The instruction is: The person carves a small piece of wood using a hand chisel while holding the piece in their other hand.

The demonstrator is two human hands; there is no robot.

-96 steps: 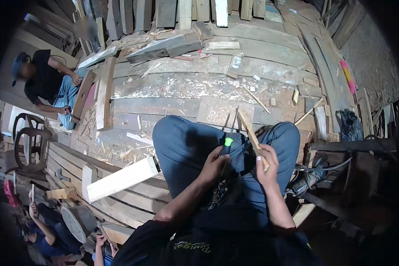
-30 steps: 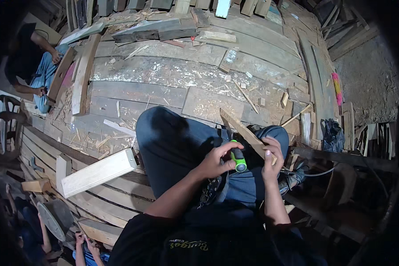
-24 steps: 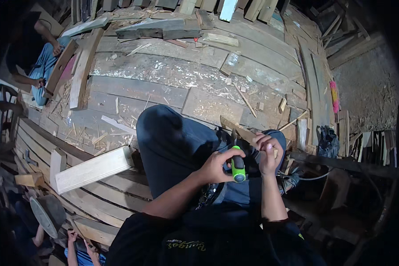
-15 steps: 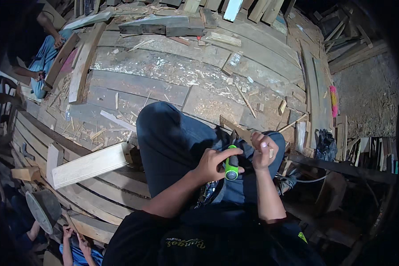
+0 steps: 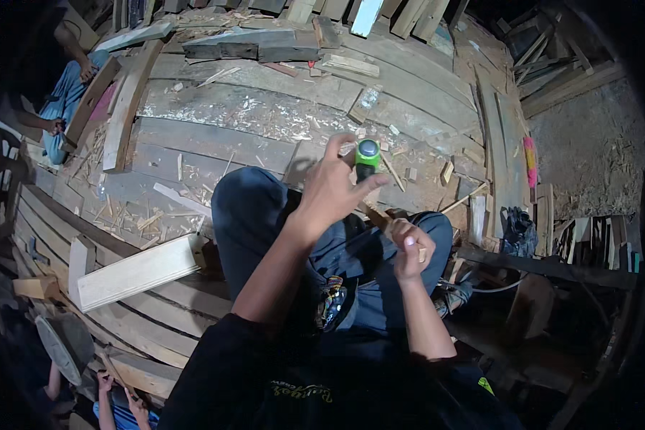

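Note:
My left hand [image 5: 330, 186] is raised beyond my knees, thumb and fingers curled round a bright green and black tool handle [image 5: 368, 154]. Its rounded grey end cap faces up, and whatever lies at the other end is hidden. My right hand [image 5: 410, 247], near my right knee, is closed round a narrow brown wooden-looking piece [image 5: 377, 217]. One end of that piece points up and left toward my left hand; a pale end shows beside the fingers. The two hands are apart. Below them are my crossed legs in dark trousers [image 5: 254, 222].
Shavings and offcuts litter the plank floor [image 5: 215, 147]. A pale moulded board [image 5: 140, 272] lies on slats at left. Thick beams [image 5: 251, 46] lie at the far side. A person [image 5: 64, 107] sits far left with a timber; another person's hands [image 5: 122, 401] show lower left.
My left hand has moved up and away from my lap with the green handle, turning its end cap upward. The right hand has shifted slightly left, still gripping the wooden-looking piece.

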